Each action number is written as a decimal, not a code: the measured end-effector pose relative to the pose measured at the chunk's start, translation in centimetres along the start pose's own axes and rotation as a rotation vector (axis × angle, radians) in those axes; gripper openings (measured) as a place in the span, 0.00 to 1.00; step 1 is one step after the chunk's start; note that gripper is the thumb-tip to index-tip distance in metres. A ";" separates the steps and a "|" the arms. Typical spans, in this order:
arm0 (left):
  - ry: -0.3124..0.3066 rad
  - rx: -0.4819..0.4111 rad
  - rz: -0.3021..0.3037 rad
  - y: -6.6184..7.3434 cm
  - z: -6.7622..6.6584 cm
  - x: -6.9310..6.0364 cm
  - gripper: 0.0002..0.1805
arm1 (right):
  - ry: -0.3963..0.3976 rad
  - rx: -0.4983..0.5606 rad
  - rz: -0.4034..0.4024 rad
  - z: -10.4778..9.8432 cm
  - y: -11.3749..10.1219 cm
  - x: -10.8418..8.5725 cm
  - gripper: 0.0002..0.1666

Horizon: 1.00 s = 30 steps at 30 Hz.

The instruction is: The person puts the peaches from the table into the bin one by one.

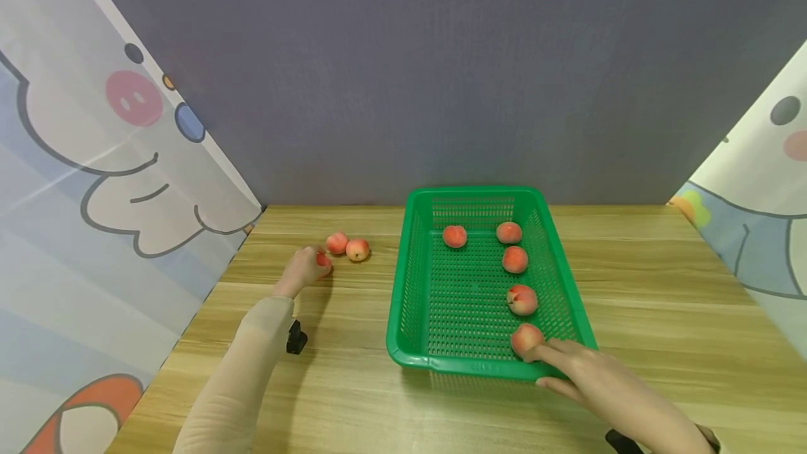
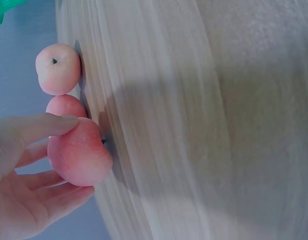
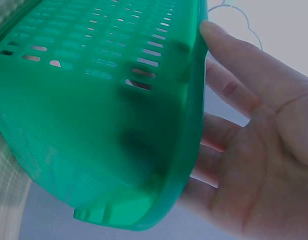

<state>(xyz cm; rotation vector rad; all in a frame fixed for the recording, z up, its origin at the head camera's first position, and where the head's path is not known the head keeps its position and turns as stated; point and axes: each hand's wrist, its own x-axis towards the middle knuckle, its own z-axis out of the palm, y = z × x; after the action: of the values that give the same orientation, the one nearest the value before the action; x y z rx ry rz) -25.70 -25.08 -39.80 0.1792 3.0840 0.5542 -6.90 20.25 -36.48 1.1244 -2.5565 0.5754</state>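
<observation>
My left hand [image 1: 302, 270] holds a reddish peach [image 2: 80, 152] between thumb and fingers, low over the left of the table; whether the fruit touches the wood I cannot tell. Just beyond it, two more peaches sit side by side: a pink one [image 1: 337, 243] and a paler one [image 1: 358, 250]. My right hand [image 1: 583, 370] grips the near right rim of a green plastic basket [image 1: 394, 300], its thumb on the outer side and fingers over the edge. Inside lie several peaches, one [image 1: 527, 339] right by those fingers and another [image 1: 454, 236] at the far left.
The basket stands on a wood-grain table [image 1: 637, 300]. A grey wall [image 1: 403, 76] rises behind the table's far edge. Cartoon-printed panels [image 1: 94, 181] flank both sides. A small black device [image 1: 296, 337] is on the left wrist.
</observation>
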 end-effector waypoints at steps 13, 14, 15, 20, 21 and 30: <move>0.000 -0.017 0.021 0.8 -1.2 0.1 0.18 | -0.013 0.018 0.005 0.0 0.1 -0.1 0.17; 0.005 -0.010 0.031 0.9 -1.2 0.1 0.19 | -0.013 0.018 0.005 0.0 0.1 0.0 0.17; 0.006 -0.005 0.038 1.0 -1.3 0.1 0.19 | -0.015 0.019 0.006 0.0 0.1 0.0 0.17; 0.003 -0.004 0.064 1.6 -1.8 0.1 0.20 | -0.012 0.015 0.006 0.0 0.1 0.0 0.17; 0.002 -0.002 0.063 1.8 -1.9 0.0 0.20 | -0.010 0.015 0.005 0.0 0.1 0.0 0.18; 0.009 0.015 0.126 3.5 -3.1 0.0 0.20 | -0.001 0.003 -0.002 0.1 0.1 0.0 0.19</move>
<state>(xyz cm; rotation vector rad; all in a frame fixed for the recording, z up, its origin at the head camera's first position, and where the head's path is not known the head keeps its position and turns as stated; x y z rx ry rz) -25.40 -22.87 -35.70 0.3744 3.1019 0.5366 -7.00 20.30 -36.55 1.1281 -2.5562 0.5792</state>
